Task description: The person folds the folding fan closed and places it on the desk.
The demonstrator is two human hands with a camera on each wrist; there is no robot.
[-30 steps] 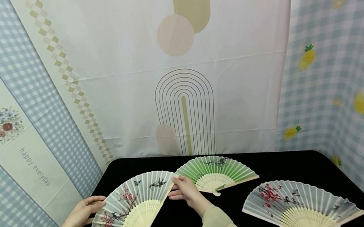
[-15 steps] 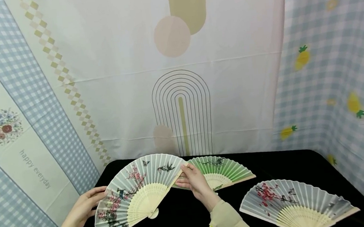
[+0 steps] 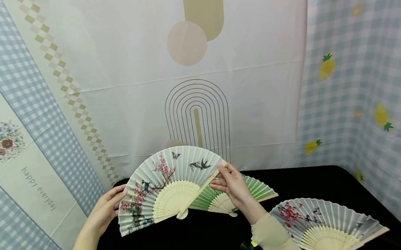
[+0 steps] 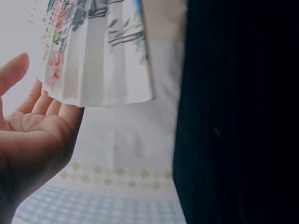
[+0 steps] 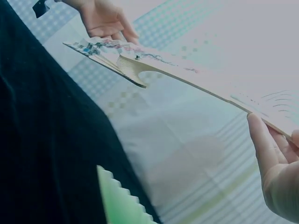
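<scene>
From the head view, the grey blossom fan [image 3: 170, 186] is spread wide and lifted off the black table [image 3: 205, 245], the right hand [image 3: 236, 186] pinching its right end rib between thumb and fingers while the left hand [image 3: 107, 210] touches its left edge with relaxed, nearly straight fingers; the green fan [image 3: 255, 188] lies partly behind it and a second grey fan [image 3: 326, 225] lies well apart near the right table edge. The left wrist view shows the left palm [image 4: 32, 144] open, fingertips just under the fan's lower corner [image 4: 100, 70], beside the table's dark edge [image 4: 224, 140]. The right wrist view shows the fan [image 5: 187, 72] edge-on in the air above the table [image 5: 42, 154], right fingers [image 5: 264, 147] gripping its near end, the green fan's edge [image 5: 119, 200] below.
</scene>
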